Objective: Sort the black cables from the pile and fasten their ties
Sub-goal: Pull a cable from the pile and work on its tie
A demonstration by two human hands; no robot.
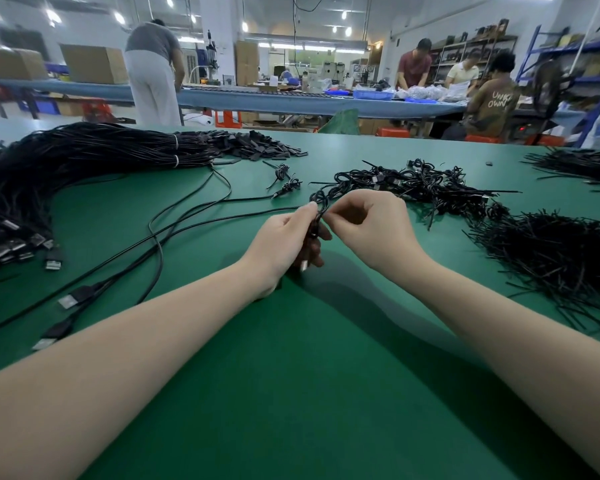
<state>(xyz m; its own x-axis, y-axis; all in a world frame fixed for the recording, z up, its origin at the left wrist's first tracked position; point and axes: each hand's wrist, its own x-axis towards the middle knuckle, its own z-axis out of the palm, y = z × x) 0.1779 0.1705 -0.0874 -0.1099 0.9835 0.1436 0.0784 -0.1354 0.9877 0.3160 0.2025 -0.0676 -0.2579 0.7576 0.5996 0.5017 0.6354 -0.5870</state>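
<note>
Mid-table, near side: left hand (pixel 284 244) grips coiled cable (pixel 317 216); right hand (pixel 368 226) pinches its tie (pixel 323 213). Likely twisting it shut. Keep coil squeezed tight, wrap snug at centre. Loose pile (pixel 66 168) far left.

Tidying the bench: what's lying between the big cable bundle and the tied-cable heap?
Head view: two small tied cables on green table.

Left hand (pixel 284 242) and right hand (pixel 368 223) meet, fingers seemingly pinched.
</note>
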